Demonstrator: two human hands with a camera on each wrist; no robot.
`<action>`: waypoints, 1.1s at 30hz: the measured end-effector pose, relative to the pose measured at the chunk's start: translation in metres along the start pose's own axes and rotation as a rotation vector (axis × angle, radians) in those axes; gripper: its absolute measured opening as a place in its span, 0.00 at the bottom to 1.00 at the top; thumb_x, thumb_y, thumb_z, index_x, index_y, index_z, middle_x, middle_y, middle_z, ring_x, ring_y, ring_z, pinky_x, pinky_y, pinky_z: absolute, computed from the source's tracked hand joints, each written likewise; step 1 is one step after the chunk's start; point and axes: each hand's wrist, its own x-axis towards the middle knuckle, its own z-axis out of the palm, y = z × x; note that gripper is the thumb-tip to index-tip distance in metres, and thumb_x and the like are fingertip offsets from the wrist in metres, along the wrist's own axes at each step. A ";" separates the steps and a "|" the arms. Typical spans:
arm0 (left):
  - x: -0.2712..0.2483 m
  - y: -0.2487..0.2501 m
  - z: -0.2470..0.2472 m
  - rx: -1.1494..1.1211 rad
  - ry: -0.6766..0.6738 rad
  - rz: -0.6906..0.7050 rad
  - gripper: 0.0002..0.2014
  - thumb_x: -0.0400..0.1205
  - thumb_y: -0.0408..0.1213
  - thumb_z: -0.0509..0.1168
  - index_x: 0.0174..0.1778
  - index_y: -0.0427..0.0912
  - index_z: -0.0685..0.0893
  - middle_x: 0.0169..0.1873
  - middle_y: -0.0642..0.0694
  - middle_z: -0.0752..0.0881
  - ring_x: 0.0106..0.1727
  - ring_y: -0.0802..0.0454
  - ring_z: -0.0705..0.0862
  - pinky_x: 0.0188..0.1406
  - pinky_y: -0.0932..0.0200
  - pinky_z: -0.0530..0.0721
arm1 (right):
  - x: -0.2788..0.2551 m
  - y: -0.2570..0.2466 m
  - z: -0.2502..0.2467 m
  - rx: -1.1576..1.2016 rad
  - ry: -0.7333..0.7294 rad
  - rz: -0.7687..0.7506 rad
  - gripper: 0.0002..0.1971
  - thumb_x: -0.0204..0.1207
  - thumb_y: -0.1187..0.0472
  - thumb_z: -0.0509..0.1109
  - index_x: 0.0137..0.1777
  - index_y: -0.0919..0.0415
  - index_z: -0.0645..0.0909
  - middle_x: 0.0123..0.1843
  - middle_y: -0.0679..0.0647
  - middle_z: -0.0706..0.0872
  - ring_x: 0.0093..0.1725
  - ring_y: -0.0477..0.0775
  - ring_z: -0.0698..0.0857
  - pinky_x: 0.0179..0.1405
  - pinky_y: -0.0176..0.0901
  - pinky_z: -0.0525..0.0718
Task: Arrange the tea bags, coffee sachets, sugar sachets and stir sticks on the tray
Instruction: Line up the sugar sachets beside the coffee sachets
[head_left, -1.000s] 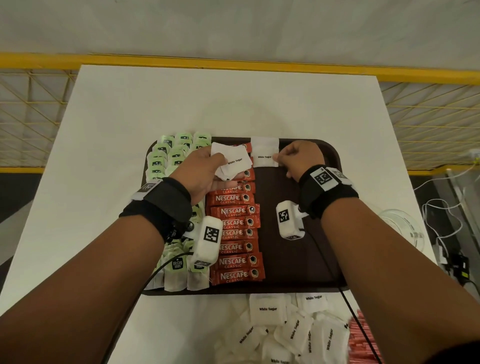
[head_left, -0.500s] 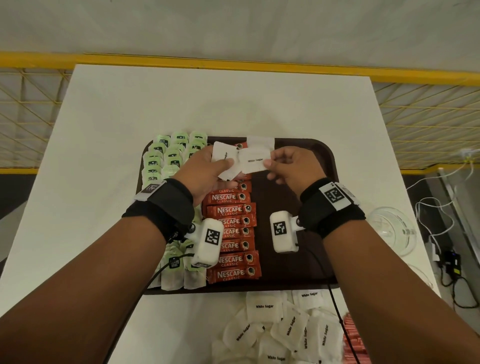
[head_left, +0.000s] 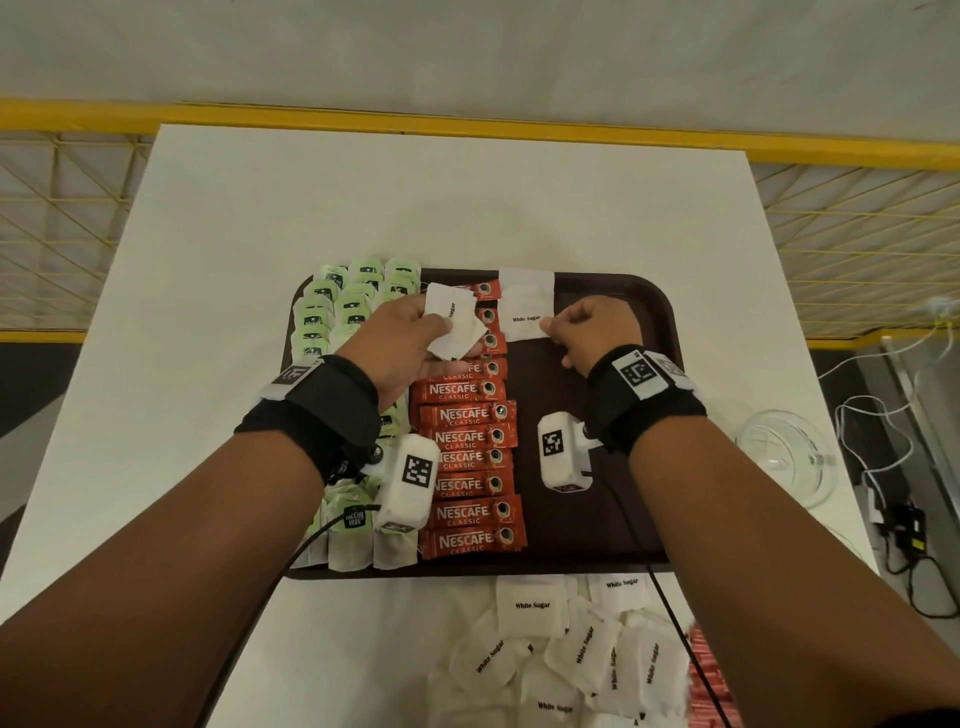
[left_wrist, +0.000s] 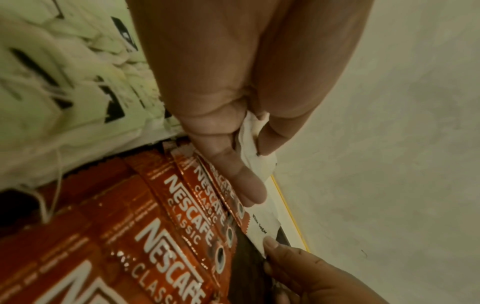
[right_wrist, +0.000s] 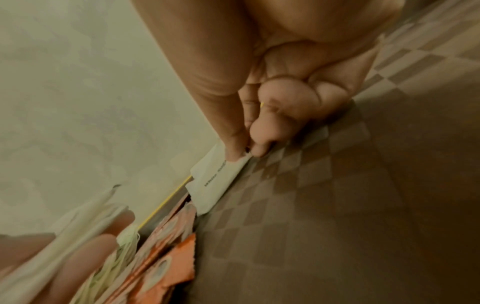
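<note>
A dark brown tray (head_left: 649, 312) holds rows of green tea bags (head_left: 332, 312) on its left and a column of red Nescafe sachets (head_left: 467, 441) in the middle. My left hand (head_left: 410, 343) grips a small bunch of white sugar sachets (head_left: 452, 322) above the coffee column. My right hand (head_left: 587, 327) pinches the near right corner of one white sugar sachet (head_left: 524, 317) (right_wrist: 218, 181) lying at the tray's far end, over another white sachet (head_left: 527, 283). In the left wrist view the bunch (left_wrist: 253, 144) sits between thumb and fingers.
A loose heap of white sugar sachets (head_left: 571, 649) lies on the white table (head_left: 260, 234) just in front of the tray. Red stir sticks (head_left: 706, 675) show at the lower right. A glass bowl (head_left: 784, 462) stands to the right. The tray's right half is bare.
My right hand took one sugar sachet from the bunch in my left hand and carried it right, down onto the tray's far end beside the coffee column.
</note>
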 end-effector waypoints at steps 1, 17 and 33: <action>0.000 0.000 0.000 0.011 0.002 0.000 0.16 0.88 0.29 0.57 0.72 0.38 0.75 0.59 0.36 0.87 0.54 0.43 0.91 0.41 0.58 0.91 | 0.001 0.001 0.001 -0.021 0.014 0.003 0.09 0.75 0.50 0.75 0.43 0.54 0.82 0.42 0.50 0.89 0.34 0.49 0.87 0.38 0.43 0.85; 0.000 0.003 0.011 0.167 0.000 0.073 0.14 0.86 0.29 0.60 0.67 0.38 0.79 0.56 0.38 0.88 0.50 0.47 0.92 0.39 0.57 0.91 | -0.029 -0.014 -0.016 0.324 -0.194 -0.068 0.10 0.79 0.69 0.71 0.59 0.68 0.80 0.50 0.62 0.88 0.41 0.53 0.90 0.38 0.35 0.89; -0.010 -0.004 0.003 0.221 0.025 0.125 0.15 0.88 0.35 0.61 0.71 0.43 0.79 0.56 0.44 0.90 0.51 0.49 0.92 0.35 0.64 0.88 | -0.008 0.007 -0.004 -0.022 -0.004 0.029 0.09 0.74 0.53 0.76 0.45 0.57 0.82 0.36 0.51 0.89 0.28 0.45 0.85 0.42 0.46 0.90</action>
